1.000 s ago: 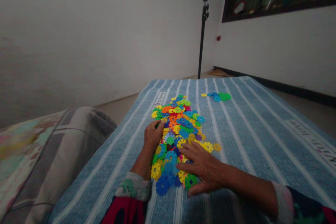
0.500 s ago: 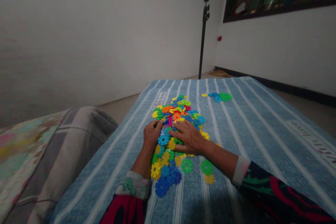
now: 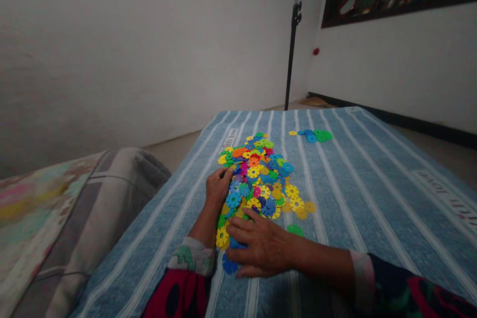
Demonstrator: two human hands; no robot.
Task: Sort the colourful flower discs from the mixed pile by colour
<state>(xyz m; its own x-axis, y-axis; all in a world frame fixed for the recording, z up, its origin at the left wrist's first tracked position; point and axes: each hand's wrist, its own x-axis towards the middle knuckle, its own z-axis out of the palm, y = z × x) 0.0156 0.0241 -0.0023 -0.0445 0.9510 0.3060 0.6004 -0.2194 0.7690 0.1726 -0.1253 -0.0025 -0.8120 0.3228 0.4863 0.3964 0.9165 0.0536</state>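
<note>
A long heap of plastic snowflake discs [image 3: 254, 173] in yellow, green, blue, orange and pink lies on the striped cloth. My left hand [image 3: 217, 187] rests against the heap's left edge. Its fingers are curled, with thumb and forefinger tips close together at the discs; what is between them, if anything, is hidden. Over the heap's near end my right hand [image 3: 263, 246] lies palm down with fingers spread, touching discs and covering some of them. A blue disc [image 3: 229, 264] shows beside its fingertips, and a green disc [image 3: 295, 230] lies just beyond its wrist.
A small group of green and blue discs [image 3: 322, 135] sits apart toward the far right. The blue striped cloth [image 3: 357, 198] covers the table. At left is a fabric-covered piece [image 3: 122, 194]. A black stand [image 3: 291, 54] rises behind the far edge.
My right hand has moved from the middle of the heap toward me, uncovering yellow and blue discs there. My left hand has stayed at the left edge. The view has shifted slightly.
</note>
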